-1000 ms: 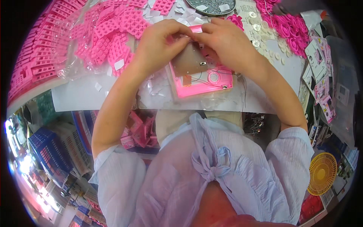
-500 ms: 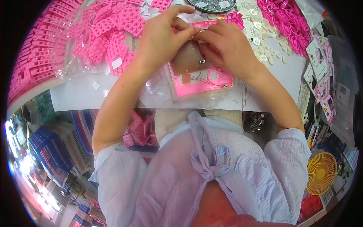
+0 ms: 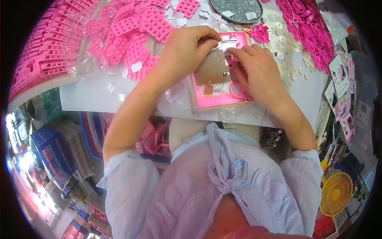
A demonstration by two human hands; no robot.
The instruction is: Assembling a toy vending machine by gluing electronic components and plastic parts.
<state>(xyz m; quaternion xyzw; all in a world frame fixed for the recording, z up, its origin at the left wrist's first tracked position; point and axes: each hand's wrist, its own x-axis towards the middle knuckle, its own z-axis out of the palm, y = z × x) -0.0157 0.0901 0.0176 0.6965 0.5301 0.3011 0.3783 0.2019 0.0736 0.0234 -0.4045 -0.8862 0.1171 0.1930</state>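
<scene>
A pink plastic casing (image 3: 207, 102) lies open on the table in front of me. Inside it, a grey-brown circuit board (image 3: 211, 69) is tilted over the casing, with thin wires and a round white-centred ring (image 3: 236, 89) below it. My left hand (image 3: 187, 49) is at the board's upper left, thumb and forefinger pinched together at a thin red wire (image 3: 219, 28) that sticks up beside the fingertips. My right hand (image 3: 258, 71) reaches over the casing's right side, its fingers bent and closed around the board's right edge; the thumb tip is partly hidden.
Pink keypad-like parts (image 3: 135, 24) are heaped at the back left, beside clear plastic bags. A round tray of small screws (image 3: 238, 11) stands at the back. White round discs (image 3: 293, 75) and magenta parts (image 3: 308, 36) lie to the right. Paper scraps (image 3: 136, 66) are scattered about.
The view has shifted, so the table sits lower and further right. My hands, close together before, have parted; the right fingers now rest further down the board, and the red wire shows.
</scene>
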